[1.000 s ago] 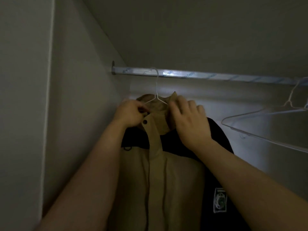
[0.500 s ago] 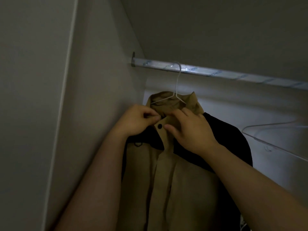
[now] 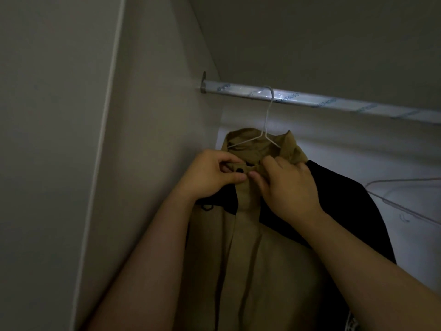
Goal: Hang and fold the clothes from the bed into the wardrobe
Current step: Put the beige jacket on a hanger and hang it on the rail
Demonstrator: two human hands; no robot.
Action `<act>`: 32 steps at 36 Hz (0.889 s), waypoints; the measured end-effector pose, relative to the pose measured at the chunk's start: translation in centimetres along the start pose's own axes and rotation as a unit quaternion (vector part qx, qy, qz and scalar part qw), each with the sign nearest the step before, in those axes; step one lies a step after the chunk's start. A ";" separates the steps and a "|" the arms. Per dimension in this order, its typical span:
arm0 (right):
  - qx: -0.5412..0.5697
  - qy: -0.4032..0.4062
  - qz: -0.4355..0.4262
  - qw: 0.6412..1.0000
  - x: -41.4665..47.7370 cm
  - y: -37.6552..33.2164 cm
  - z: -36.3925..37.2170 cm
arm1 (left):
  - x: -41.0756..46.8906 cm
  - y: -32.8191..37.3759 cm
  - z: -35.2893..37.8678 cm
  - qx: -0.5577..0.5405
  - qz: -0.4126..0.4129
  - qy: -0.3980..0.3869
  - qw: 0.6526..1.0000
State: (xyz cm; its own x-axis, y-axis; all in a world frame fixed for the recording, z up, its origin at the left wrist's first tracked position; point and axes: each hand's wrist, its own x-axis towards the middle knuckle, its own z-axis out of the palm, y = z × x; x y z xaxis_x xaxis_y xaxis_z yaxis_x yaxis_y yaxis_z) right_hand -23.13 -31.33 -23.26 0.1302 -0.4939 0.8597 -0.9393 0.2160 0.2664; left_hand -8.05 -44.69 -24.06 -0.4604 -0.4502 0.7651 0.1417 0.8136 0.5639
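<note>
Left hand (image 3: 210, 175) pinched the tan placket at the collar beside a dark button (image 3: 239, 170). Right hand (image 3: 286, 185) pinched the facing collar edge, fingers curled, thumbs close together. Tan-and-black jacket (image 3: 269, 271) hung inside the wardrobe on a white wire hanger (image 3: 267, 115) hooked over the metal rail (image 3: 334, 102), near the left side wall (image 3: 155, 163). Empty hanger (image 3: 405, 179) on the right, partly cut off.

Head cam only — v. close, aimed fwd & slightly up into wardrobe (image 3: 155, 115) left corner, under the rail (image 3: 334, 102).
</note>
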 end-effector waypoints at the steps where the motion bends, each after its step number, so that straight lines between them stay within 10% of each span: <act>1: 0.001 0.007 0.000 1.000 0.0 0.0 0.0 | 0.0 0.0 0.0 -0.002 0.002 -0.002 1.000; 25: 0.016 0.045 -0.023 0.999 -0.5 0.6 1.1 | 0.5 -0.6 1.8 0.048 0.005 0.056 0.997; 32: 0.122 0.173 0.014 0.977 -3.4 -0.7 2.1 | -3.0 -2.1 3.3 -0.103 -0.009 0.205 0.973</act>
State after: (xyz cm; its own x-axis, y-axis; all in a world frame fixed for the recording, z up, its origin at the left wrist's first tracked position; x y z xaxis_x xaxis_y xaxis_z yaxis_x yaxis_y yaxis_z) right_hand -23.63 -31.56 -27.32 0.1636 -0.1682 0.9721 -0.9862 -0.0021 0.1656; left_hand -9.82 -43.83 -28.53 -0.0816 -0.6079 0.7898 0.3287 0.7317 0.5971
